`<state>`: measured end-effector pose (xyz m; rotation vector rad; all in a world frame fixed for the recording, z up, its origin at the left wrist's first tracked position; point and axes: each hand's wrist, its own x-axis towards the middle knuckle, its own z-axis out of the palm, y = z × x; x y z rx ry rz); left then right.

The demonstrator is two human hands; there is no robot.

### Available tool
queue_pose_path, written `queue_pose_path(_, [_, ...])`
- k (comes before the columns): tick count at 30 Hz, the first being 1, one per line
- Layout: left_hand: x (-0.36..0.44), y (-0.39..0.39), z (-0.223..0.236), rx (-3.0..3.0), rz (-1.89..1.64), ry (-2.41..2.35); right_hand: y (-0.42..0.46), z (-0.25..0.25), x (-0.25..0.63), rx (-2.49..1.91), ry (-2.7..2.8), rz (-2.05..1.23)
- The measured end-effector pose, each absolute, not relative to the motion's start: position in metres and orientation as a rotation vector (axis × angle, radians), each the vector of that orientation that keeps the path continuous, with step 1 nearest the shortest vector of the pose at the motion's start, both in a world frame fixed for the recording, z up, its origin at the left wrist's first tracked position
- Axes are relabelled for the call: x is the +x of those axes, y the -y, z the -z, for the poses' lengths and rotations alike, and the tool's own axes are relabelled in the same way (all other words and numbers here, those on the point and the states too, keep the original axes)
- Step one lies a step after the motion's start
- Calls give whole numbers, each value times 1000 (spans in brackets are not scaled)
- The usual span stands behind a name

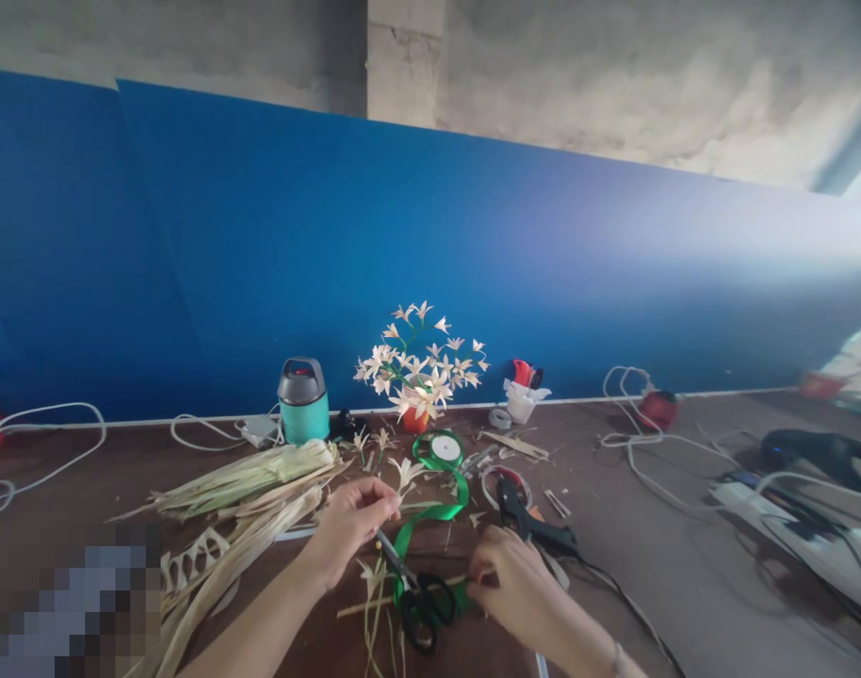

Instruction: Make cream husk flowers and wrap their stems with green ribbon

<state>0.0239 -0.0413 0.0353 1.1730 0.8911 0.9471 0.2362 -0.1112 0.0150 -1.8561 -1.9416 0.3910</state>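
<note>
My left hand (351,520) is closed in a pinch on the end of a green ribbon (430,516) and a thin stem, just above the table. My right hand (510,576) is closed on a pale straw stick (374,605) wrapped in green at its end. Black-handled scissors (420,603) lie on the table between the two hands. The ribbon runs back to a green spool (443,447). Behind it stands a small bouquet of pale straw flowers (420,363) in an orange pot.
A bundle of dried palm leaves (253,490) lies at left. A black glue gun (529,523) and its cord lie right of my hands. A teal jar (303,400), white cables (642,443), a power strip (790,523) and a blue wall panel surround the brown table.
</note>
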Motion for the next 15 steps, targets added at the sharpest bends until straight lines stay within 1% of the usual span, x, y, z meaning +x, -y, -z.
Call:
queue_pose_path(2, [25, 42, -34, 1179, -946, -898, 107, -14, 229, -1769, 1811, -515])
queue_pose_path(4, [27, 42, -33, 1175, -930, -923, 99, -23, 226, -1630, 1644, -700])
queue_pose_path(8, [31, 42, -33, 1145, -880, -961, 85, -62, 224, -1223, 1268, -1034])
queue_pose_path(10, [32, 42, -34, 1126, -915, -975, 80, -78, 220, -1056, 1152, -1140])
queue_pose_path(12, [32, 41, -35, 1099, -991, -1005, 76, -86, 214, -1050, 1160, -1192])
queue_pose_path(15, [32, 40, -37, 1069, -1089, -1032, 69, -80, 199, -1183, 1313, -1163])
